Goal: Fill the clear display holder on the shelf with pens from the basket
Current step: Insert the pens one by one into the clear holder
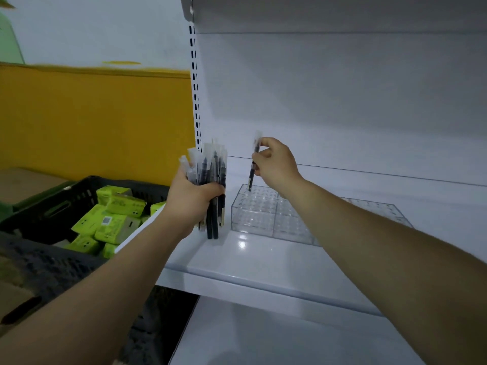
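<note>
Right hand [274, 164] hangs over the holder's far left corner, thumb and fingertips pinched on the upper part of one pen [252, 173]. That pen stands nearly upright in a clear wrapper, dark barrel down, and its lower tip meets the top of the holder [250, 219] at that far left corner. I cannot tell whether the tip sits inside a hole or only touches the surface.

Left hand [193, 197] is just left of the holder, fingers wrapped tightly round a bundle [212, 169] of wrapped dark pens. These are held upright, and their lower ends hang below the fist close to the holder's front left corner without touching it.

Clear and gridded with rows of small round holes, the holder lies flat on the white shelf [263, 262], near the shelf's left end. Its right part runs behind the right forearm.

Left of the holder, beyond the shelf's end and lower down, is the black basket [79, 196], with green boxes [110, 225] heaped inside. Behind the holder and to its left, a white slotted upright [196, 101] rises along the shelf's edge. Further left of that is a yellow wall [92, 122].
</note>
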`<move>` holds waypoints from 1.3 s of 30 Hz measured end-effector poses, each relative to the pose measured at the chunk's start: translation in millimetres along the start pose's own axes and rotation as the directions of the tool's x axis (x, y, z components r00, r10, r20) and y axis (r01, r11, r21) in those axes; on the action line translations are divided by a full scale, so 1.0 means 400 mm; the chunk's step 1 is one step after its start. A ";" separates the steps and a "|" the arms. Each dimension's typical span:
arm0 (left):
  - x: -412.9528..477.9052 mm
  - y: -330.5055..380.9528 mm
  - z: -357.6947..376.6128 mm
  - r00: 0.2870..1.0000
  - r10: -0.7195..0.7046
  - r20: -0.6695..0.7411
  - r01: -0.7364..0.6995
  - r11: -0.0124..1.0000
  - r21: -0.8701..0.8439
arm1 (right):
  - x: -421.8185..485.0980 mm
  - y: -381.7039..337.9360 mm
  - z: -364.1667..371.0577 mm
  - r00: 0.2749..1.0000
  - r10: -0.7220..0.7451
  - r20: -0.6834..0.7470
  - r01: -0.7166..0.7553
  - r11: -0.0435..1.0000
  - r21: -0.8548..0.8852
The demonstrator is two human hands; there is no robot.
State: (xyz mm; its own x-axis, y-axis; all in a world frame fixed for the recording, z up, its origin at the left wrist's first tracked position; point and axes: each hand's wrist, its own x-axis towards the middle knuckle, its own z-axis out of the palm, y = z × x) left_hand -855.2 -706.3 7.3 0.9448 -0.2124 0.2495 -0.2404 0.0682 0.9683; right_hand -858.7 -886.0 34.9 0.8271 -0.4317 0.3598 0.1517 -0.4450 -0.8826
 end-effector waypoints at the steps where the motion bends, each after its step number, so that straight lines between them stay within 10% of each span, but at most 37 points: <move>1: 0.003 -0.001 0.001 1.000 -0.002 0.004 0.002 1.000 -0.004 | 0.002 -0.001 0.002 1.000 0.001 0.002 -0.001 1.000 -0.006; 29: 0.012 -0.012 0.015 0.998 0.038 0.055 -0.035 0.998 -0.050 | -0.015 0.008 0.006 0.990 0.080 0.112 -0.028 0.914 -0.405; 34: 0.009 0.001 0.019 0.996 0.057 0.068 -0.054 0.997 -0.058 | -0.049 -0.041 -0.008 0.985 -0.138 -0.099 0.112 0.966 -0.232; 39: 0.008 0.021 0.023 0.989 0.105 0.102 -0.101 0.994 -0.044 | -0.099 -0.102 -0.004 0.976 -0.098 0.195 0.106 0.994 -0.028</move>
State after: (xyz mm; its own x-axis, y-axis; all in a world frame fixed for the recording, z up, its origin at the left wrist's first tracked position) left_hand -856.4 -715.4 16.2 0.8865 -0.3025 0.3501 -0.3248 0.1319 0.9365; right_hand -898.5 -852.1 57.1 0.8979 -0.2242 0.3789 0.2233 -0.5099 -0.8307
